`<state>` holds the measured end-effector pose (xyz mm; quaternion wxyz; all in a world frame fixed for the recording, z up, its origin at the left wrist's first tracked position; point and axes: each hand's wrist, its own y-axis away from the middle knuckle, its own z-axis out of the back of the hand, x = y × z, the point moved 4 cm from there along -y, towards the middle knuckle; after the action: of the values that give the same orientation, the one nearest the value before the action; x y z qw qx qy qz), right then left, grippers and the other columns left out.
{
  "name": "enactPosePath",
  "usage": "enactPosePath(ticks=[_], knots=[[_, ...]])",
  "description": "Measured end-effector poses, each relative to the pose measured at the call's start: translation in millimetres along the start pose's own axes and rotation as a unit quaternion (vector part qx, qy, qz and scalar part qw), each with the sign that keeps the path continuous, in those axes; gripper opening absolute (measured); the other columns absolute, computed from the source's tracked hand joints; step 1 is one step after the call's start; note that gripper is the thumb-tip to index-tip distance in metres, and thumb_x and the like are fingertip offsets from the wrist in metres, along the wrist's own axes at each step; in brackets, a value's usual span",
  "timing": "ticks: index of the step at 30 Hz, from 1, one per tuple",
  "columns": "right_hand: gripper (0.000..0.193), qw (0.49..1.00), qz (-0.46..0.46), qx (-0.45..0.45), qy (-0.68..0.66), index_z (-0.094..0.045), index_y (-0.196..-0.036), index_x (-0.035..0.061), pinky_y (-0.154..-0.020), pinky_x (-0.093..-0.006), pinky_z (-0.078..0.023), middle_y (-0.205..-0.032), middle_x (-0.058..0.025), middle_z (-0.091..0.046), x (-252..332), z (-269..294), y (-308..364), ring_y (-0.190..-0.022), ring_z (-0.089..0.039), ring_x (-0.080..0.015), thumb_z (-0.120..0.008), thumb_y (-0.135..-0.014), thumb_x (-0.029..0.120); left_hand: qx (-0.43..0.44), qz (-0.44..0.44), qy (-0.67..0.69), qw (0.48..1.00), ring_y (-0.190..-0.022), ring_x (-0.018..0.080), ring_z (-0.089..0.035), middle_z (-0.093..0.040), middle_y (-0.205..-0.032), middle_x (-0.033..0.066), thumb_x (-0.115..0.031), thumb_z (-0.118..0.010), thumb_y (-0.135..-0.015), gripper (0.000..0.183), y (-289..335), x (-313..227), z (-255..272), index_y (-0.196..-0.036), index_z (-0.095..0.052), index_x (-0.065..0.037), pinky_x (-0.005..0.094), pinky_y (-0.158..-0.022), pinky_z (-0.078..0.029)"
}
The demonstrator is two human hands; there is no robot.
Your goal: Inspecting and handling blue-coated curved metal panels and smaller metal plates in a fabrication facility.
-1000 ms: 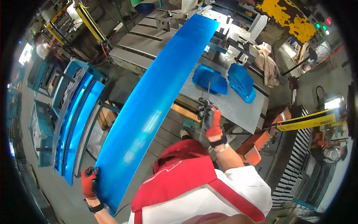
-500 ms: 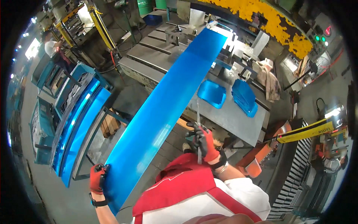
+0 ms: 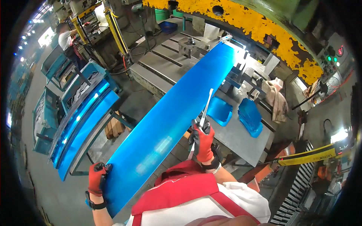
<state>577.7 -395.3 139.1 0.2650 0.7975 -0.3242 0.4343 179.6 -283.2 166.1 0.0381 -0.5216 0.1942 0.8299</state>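
Long, glossy bright-blue sheet, probably film-covered metal, runs from 7 o'clock up to 1 o'clock across my view. Near end out over the floor; far end over the slotted grey steel surface, at the bright metal fixture below the chipped yellow press beam. Glare there; cannot tell whether that end is seated or clamped.

My left hand, red glove with black fingers, at 8 o'clock: closed on the sheet's left edge near its near end. My right hand, gloved alike, at 5 o'clock: wrapped round a slim silver metal hand tool, tip toward 1 o'clock. The tip overlaps the sheet's right edge in view; contact unclear.

Progress, as I judge it: part-way through a batch. Small flat blue panels lie at 3 o'clock in two lots, a nearer pile and a taller, uneven stack just beyond; these look finished with. This sheet remains long, so most of it seems left to work. More long blue strips sit on the rack at 9 o'clock, apparently waiting. Crumpled brownish cloth hangs at 3 o'clock, past the stack.
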Motion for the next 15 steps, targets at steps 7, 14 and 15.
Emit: enactPosePath(ticks=[7,14,15], knots=[[0.014,0.998,0.022,-0.056,-0.026,-0.050,-0.078,0.0064,-0.033,-0.0232,-0.034,-0.056,-0.0009,-0.049,-13,-7,-10,-0.039,-0.044,-0.0077,-0.063,-0.074,0.008,0.004,-0.025,-0.007,1.000,-0.061,0.0104,-0.052,-0.058,-0.065,0.0046,-0.004,-0.057,-0.064,0.013,-18,3,-1,-0.076,-0.059,0.002,0.0232,-0.057,-0.041],[0.012,0.997,0.034,-0.064,-0.042,-0.049,-0.080,0.0071,-0.030,-0.0234,-0.032,-0.055,-0.0005,-0.048,-10,-4,-9,-0.036,-0.044,-0.0100,-0.060,-0.074,0.005,-0.035,-0.007,-0.012,0.999,-0.061,0.0113,-0.054,-0.058,-0.064,0.0040,-0.002,-0.058,-0.060,0.016,-16,32,0,-0.075,-0.060,0.002,0.0242,-0.058,-0.043],[0.012,0.997,0.034,-0.063,-0.039,-0.049,-0.080,0.0071,-0.030,-0.0234,-0.032,-0.055,-0.0005,-0.048,-10,-5,-8,-0.036,-0.044,-0.0100,-0.060,-0.074,0.005,-0.006,-0.016,-0.015,1.000,-0.061,0.0116,-0.054,-0.058,-0.064,0.0044,-0.003,-0.058,-0.059,0.020,-17,30,-1,-0.078,-0.059,0.003,0.0246,-0.059,-0.043]])
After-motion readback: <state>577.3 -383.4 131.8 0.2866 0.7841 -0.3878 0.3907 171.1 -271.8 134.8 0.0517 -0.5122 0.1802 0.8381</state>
